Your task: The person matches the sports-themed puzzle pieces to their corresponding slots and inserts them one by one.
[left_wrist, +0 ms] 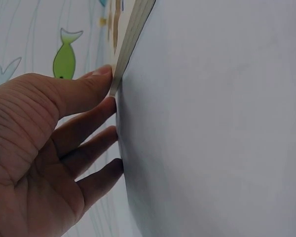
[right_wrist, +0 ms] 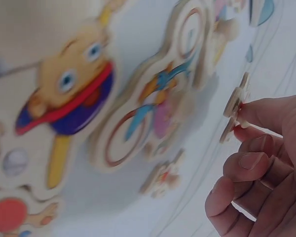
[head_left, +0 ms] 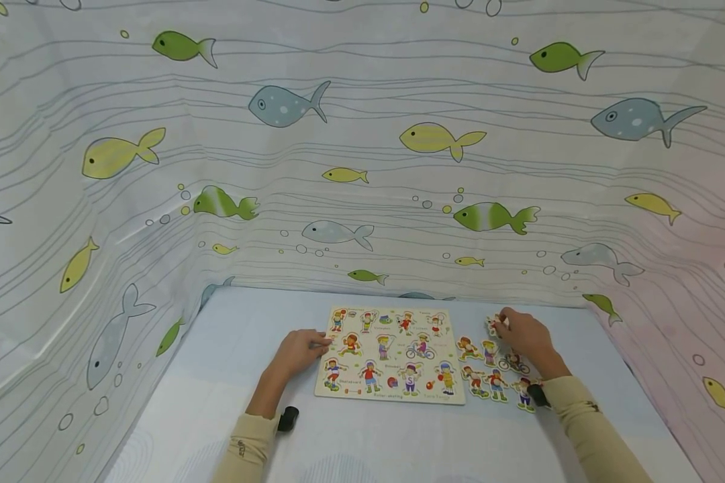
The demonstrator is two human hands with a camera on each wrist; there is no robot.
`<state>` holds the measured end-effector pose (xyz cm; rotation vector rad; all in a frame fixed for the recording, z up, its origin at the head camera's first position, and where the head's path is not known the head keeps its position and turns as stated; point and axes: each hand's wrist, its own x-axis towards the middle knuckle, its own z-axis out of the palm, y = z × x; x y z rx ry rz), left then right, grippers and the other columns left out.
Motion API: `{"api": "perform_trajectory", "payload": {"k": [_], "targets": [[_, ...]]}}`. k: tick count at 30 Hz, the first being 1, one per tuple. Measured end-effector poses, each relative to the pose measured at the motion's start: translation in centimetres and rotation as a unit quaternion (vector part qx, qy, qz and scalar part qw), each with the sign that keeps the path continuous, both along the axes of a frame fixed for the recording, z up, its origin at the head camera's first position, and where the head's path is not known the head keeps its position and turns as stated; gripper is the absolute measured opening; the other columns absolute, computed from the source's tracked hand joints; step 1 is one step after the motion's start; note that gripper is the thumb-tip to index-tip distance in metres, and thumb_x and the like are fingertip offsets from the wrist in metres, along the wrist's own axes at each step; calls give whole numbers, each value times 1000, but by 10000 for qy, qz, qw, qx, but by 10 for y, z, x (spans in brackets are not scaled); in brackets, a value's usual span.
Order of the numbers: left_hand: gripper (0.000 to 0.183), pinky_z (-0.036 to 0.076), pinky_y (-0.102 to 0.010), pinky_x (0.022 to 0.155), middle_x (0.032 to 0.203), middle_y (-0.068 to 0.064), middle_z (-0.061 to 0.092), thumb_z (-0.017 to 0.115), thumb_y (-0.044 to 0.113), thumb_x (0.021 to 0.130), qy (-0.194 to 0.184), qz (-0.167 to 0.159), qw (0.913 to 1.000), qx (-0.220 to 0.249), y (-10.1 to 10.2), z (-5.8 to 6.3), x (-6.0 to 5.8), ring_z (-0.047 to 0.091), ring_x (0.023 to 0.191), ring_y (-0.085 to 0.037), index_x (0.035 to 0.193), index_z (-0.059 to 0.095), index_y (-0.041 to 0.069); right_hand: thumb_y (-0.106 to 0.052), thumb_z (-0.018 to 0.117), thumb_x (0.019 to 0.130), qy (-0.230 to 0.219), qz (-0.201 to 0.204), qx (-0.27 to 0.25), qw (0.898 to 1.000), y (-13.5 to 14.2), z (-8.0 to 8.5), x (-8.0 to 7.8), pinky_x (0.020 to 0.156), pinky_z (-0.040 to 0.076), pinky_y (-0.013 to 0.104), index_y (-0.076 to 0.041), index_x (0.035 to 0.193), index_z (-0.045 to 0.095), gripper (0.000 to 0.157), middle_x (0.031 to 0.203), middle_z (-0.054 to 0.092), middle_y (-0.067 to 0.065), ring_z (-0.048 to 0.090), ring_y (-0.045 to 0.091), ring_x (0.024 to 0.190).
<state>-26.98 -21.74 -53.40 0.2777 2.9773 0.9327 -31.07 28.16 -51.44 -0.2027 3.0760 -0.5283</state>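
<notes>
A pale wooden puzzle board printed with children at sports lies flat on the table. My left hand is at its left edge. In the left wrist view the thumb touches the board's edge, and the spread fingers rest below it. To the right of the board, my right hand pinches a small wooden puzzle piece between thumb and forefinger. It is seen nearly edge-on in the right wrist view, so its picture is mostly hidden. Under that hand lies a bicycle piece.
Several loose puzzle pieces lie right of the board, among them a runner and a child in a purple cap. Another small piece lies near the bicycle one. A fish-patterned curtain encloses the table at the back and sides.
</notes>
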Motion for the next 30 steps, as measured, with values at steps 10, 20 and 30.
{"api": "perform_trajectory", "payload": {"k": [10,20,30], "targets": [[19,40,-53,107,121,-8,69,76,15,86,74,-19,9999,124,0,-2,1,57,122,-33,106,78,12,-23,59,98,72,43,241,9997,-18,8,1,45,37,30,-5,108,60,21,66,56,0,46,16,53],[20,39,-53,107,122,-8,68,75,15,87,63,11,9999,123,0,0,1,56,123,-33,106,77,12,-24,61,97,325,326,49,9989,-31,13,4,43,35,28,-6,109,61,22,63,55,-3,45,14,50],[20,41,-52,106,121,-7,69,76,15,87,106,-70,9999,101,-1,-3,1,57,122,-34,106,77,12,-25,58,99,197,513,-140,9984,-49,22,9,42,36,29,-8,112,60,21,64,55,-3,46,14,50]]}}
